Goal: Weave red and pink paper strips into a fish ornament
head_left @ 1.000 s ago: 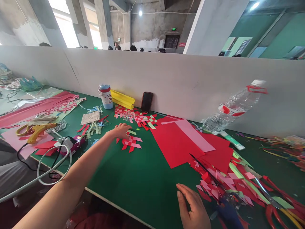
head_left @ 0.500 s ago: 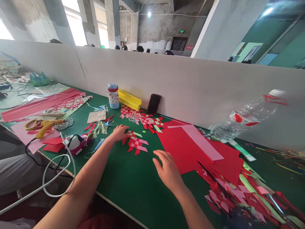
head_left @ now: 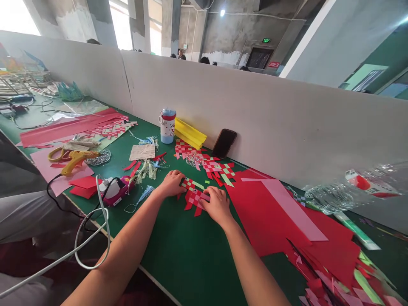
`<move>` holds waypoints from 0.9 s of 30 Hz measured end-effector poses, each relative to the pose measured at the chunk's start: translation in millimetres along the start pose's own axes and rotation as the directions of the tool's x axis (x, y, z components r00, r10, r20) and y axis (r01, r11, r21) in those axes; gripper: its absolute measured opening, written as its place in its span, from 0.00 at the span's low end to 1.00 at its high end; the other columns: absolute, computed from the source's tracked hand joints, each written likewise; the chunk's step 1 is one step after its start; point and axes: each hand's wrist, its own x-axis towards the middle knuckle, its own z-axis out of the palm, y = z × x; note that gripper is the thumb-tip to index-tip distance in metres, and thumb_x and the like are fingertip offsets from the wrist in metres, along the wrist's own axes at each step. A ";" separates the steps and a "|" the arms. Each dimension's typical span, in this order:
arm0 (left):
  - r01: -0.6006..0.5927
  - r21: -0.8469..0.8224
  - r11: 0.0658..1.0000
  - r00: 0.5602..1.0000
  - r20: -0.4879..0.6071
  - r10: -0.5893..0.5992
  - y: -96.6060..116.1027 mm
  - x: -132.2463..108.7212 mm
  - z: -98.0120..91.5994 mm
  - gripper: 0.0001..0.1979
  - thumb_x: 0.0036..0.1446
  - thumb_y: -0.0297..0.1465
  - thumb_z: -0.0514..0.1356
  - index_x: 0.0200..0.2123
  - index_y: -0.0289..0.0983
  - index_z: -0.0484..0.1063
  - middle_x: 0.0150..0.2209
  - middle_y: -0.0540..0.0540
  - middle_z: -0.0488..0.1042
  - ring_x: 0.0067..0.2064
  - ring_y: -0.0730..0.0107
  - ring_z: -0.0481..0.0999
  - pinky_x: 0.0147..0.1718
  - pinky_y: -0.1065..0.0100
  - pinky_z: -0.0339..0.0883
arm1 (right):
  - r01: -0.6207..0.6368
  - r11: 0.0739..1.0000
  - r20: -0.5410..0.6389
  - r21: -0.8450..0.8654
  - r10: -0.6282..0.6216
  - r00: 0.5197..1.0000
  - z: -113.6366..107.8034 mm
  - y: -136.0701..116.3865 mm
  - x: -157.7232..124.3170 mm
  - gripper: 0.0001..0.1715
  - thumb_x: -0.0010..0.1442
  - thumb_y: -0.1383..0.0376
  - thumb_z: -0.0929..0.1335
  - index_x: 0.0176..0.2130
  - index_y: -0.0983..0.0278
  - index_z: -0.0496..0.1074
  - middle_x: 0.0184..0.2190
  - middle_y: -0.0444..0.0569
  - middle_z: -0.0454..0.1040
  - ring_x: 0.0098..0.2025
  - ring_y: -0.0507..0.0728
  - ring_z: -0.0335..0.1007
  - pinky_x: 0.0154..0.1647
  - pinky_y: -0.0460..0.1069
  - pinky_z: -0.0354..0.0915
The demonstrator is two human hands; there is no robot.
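Note:
A small woven paper fish (head_left: pixel 193 196) in red, pink and light green strips lies on the green table in front of me. My left hand (head_left: pixel 172 183) is closed at its left end, with fingertips on the paper. At the other end, my right hand (head_left: pixel 218 205) pinches the pink strips between thumb and fingers. Part of the fish is hidden under both hands. Just beyond them lie more woven paper pieces (head_left: pixel 219 168) and a tiny green scrap (head_left: pixel 207 182).
Red paper sheets (head_left: pixel 267 212), scissors (head_left: pixel 310 263) and cut scraps lie to the right, near a clear plastic bottle (head_left: pixel 334 197). A phone (head_left: pixel 224 143) and a cup (head_left: pixel 167 127) stand by the partition. Tassels (head_left: pixel 147 169), a power strip (head_left: pixel 116 191) and a yellow glue gun (head_left: pixel 75 160) lie left.
My right hand has moved in to the fish's right end and closed on its strips. My left hand stays at the left end. The view has shifted rightward and down.

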 end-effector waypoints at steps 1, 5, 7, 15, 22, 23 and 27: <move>0.008 -0.001 1.000 1.000 -0.003 -0.008 0.8 -0.1 0.2 0.26 0.50 0.37 0.64 0.54 0.40 0.69 0.57 0.41 0.65 0.60 0.51 0.62 0.59 0.56 0.57 | -0.007 1.000 0.007 0.018 0.007 1.000 -0.5 0.4 1.8 0.09 0.55 0.62 0.71 0.39 0.58 0.72 0.50 0.49 0.73 0.53 0.65 0.62 0.48 0.59 0.60; 0.043 0.003 0.999 0.999 -0.025 -0.043 5.9 -1.2 -0.2 0.25 0.52 0.38 0.63 0.54 0.42 0.68 0.56 0.42 0.66 0.60 0.52 0.62 0.58 0.57 0.57 | -0.008 0.992 0.065 0.129 0.000 0.998 -3.0 4.3 7.9 0.06 0.59 0.62 0.70 0.37 0.62 0.72 0.37 0.47 0.75 0.44 0.59 0.69 0.44 0.56 0.65; 0.060 0.007 0.998 0.997 -0.040 -0.060 8.9 -1.8 -0.3 0.24 0.53 0.39 0.62 0.54 0.42 0.68 0.56 0.42 0.66 0.60 0.52 0.62 0.57 0.58 0.58 | 0.004 0.978 0.096 0.208 -0.025 0.995 -4.7 8.2 11.2 0.09 0.62 0.60 0.69 0.39 0.64 0.72 0.35 0.46 0.75 0.38 0.55 0.71 0.41 0.53 0.69; 0.143 0.016 0.990 0.985 -0.098 -0.140 18.4 -2.5 0.4 0.22 0.57 0.38 0.60 0.55 0.42 0.67 0.55 0.42 0.68 0.60 0.51 0.61 0.55 0.56 0.58 | 0.017 0.933 0.085 0.359 -0.051 0.995 -6.6 24.3 36.3 0.16 0.65 0.59 0.67 0.50 0.65 0.70 0.45 0.50 0.74 0.41 0.55 0.73 0.41 0.54 0.72; 0.168 0.019 0.986 0.979 -0.124 -0.165 23.1 -3.5 -1.3 0.20 0.60 0.36 0.57 0.55 0.44 0.66 0.55 0.42 0.69 0.59 0.53 0.62 0.55 0.57 0.59 | 0.108 0.956 0.009 0.273 -0.115 0.993 4.9 21.1 61.3 0.18 0.65 0.59 0.67 0.51 0.65 0.69 0.49 0.51 0.72 0.45 0.57 0.73 0.45 0.57 0.71; 0.169 0.021 0.985 0.978 -0.124 -0.165 22.9 -3.5 -1.5 0.20 0.60 0.36 0.57 0.55 0.44 0.66 0.55 0.43 0.69 0.59 0.54 0.62 0.55 0.57 0.59 | 0.126 0.961 -0.007 0.248 -0.128 0.992 5.8 21.1 63.0 0.18 0.65 0.59 0.67 0.51 0.64 0.69 0.50 0.51 0.72 0.46 0.57 0.72 0.46 0.57 0.71; 0.160 0.028 0.987 0.982 -0.108 -0.156 21.9 -3.9 -4.5 0.19 0.61 0.33 0.55 0.56 0.43 0.66 0.55 0.43 0.69 0.58 0.56 0.64 0.54 0.59 0.59 | 0.184 0.974 -0.089 0.133 -0.173 0.981 5.9 26.3 61.8 0.17 0.65 0.59 0.67 0.52 0.63 0.70 0.52 0.52 0.71 0.49 0.58 0.71 0.49 0.59 0.69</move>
